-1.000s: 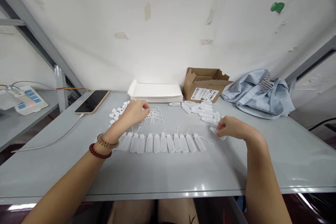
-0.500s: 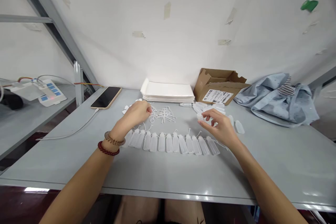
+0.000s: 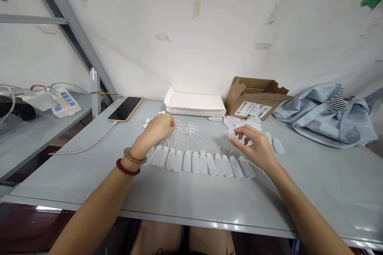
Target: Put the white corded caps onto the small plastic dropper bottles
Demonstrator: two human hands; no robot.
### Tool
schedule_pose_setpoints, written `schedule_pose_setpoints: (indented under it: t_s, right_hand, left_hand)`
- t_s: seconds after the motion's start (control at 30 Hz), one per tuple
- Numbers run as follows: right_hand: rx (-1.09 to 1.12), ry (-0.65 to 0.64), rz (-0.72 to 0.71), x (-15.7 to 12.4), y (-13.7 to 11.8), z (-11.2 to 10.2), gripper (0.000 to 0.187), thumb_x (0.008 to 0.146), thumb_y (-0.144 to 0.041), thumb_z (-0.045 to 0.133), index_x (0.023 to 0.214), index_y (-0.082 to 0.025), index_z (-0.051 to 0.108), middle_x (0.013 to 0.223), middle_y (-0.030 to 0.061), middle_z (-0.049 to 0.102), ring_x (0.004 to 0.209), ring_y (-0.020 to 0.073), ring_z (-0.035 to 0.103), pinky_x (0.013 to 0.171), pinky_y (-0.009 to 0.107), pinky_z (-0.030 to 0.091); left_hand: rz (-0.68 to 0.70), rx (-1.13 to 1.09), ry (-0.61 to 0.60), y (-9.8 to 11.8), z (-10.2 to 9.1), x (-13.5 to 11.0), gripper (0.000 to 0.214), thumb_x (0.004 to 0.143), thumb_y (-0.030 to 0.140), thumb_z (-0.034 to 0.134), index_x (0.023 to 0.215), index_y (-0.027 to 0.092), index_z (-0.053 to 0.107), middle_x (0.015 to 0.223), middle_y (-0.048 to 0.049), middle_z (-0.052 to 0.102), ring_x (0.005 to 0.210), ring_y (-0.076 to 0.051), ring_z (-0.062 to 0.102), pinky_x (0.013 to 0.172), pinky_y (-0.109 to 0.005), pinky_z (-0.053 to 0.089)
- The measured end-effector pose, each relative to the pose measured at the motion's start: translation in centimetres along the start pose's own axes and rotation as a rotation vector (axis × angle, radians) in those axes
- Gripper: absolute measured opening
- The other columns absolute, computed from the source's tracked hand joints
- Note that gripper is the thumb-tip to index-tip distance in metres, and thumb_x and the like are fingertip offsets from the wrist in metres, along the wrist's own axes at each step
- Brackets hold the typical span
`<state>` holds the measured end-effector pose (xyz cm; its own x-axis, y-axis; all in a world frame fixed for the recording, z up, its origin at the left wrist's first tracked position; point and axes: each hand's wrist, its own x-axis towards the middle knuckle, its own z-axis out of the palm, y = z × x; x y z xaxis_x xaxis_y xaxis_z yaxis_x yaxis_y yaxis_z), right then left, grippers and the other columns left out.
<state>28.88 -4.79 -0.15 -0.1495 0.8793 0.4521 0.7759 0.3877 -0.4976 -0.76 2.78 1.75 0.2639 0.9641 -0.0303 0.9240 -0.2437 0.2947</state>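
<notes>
My left hand has its fingers pinched together at the left edge of a pile of thin white plastic straps with ring ends. Whatever lies between those fingertips is hidden. Between the thumb and fingers of my right hand is a small translucent plastic bottle, mostly covered by the hand. In front of both hands lies a row of similar translucent bottles, side by side, with thin white straps at their necks. More loose bottles lie behind my right hand, and one lies to its right.
A stack of white padded envelopes lies against the wall, beside an open cardboard box. Light blue cloth is heaped at the right. A phone with a charging cable rests at the left. Small white pieces lie behind my left hand.
The whole view has shifted slightly, so the scene sits a little further right. Both hands keep nearly the same place and grip on the table.
</notes>
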Motion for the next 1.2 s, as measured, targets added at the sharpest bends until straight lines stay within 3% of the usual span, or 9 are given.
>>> schedule_pose_setpoints:
  t_s: [0.2,0.37,0.47,0.57,0.7,0.83,1.2]
  right_hand:
    - [0.002,0.002,-0.012,0.0,0.0,0.2,0.018,0.084,-0.035,0.058,0.085,-0.018,0.061,0.077,0.004,0.057,0.062,0.0138,0.049,0.056,0.028,0.044]
    - [-0.001,0.001,-0.031,0.0,-0.1,0.3,0.016,0.085,-0.033,0.058,0.085,-0.017,0.061,0.077,0.0042,0.058,0.064,0.0141,0.051,0.055,0.027,0.043]
    - [-0.008,-0.003,-0.053,-0.1,0.0,0.4,0.013,0.085,-0.03,0.059,0.085,-0.017,0.061,0.077,0.0039,0.058,0.064,0.0137,0.051,0.055,0.026,0.043]
    - [-0.009,0.015,-0.083,-0.1,0.3,0.6,0.013,0.085,-0.03,0.06,0.085,-0.018,0.061,0.075,0.0029,0.058,0.062,0.013,0.051,0.053,0.026,0.043]
    - [-0.017,0.038,-0.106,-0.2,0.5,0.8,0.012,0.084,-0.03,0.061,0.085,-0.018,0.062,0.074,0.0022,0.057,0.059,0.0125,0.05,0.051,0.026,0.043]
    - [-0.012,0.036,-0.128,-0.2,0.4,0.9,0.014,0.085,-0.032,0.061,0.085,-0.018,0.062,0.074,0.0025,0.058,0.06,0.0129,0.052,0.051,0.026,0.044]
    - [-0.004,0.048,-0.15,-0.3,0.1,0.8,0.012,0.085,-0.03,0.061,0.086,-0.017,0.062,0.075,0.0027,0.058,0.06,0.0129,0.053,0.05,0.026,0.045]
  left_hand:
    - [-0.045,-0.032,0.09,-0.4,-0.1,0.0,0.029,0.074,0.011,0.05,0.096,0.016,0.067,0.096,-0.01,0.07,0.09,-0.025,0.063,0.072,-0.032,0.046]
    - [-0.124,0.028,0.196,-0.9,-0.4,0.2,0.031,0.076,0.01,0.048,0.099,0.015,0.069,0.093,-0.0124,0.07,0.093,-0.029,0.062,0.079,-0.036,0.046]
    - [-0.032,0.005,0.245,-0.7,-0.1,0.5,0.027,0.08,0.012,0.046,0.092,0.015,0.07,0.091,-0.0111,0.07,0.094,-0.028,0.061,0.083,-0.037,0.046]
    - [0.154,-0.064,0.281,0.2,0.8,0.6,0.024,0.085,0.019,0.046,0.089,0.015,0.07,0.093,-0.0084,0.069,0.097,-0.026,0.057,0.086,-0.038,0.045]
    - [0.366,-0.056,0.191,1.6,2.2,0.3,0.026,0.088,0.023,0.049,0.104,0.014,0.068,0.1,-0.0091,0.067,0.105,-0.028,0.05,0.089,-0.04,0.044]
    - [0.462,-0.002,0.112,2.2,3.1,0.0,0.029,0.088,0.015,0.047,0.11,0.013,0.067,0.104,-0.0107,0.065,0.105,-0.027,0.047,0.087,-0.038,0.044]
    - [0.354,0.103,0.119,2.7,3.5,0.3,0.02,0.085,0.012,0.046,0.088,0.011,0.067,0.089,-0.0122,0.065,0.094,-0.029,0.05,0.076,-0.037,0.042]
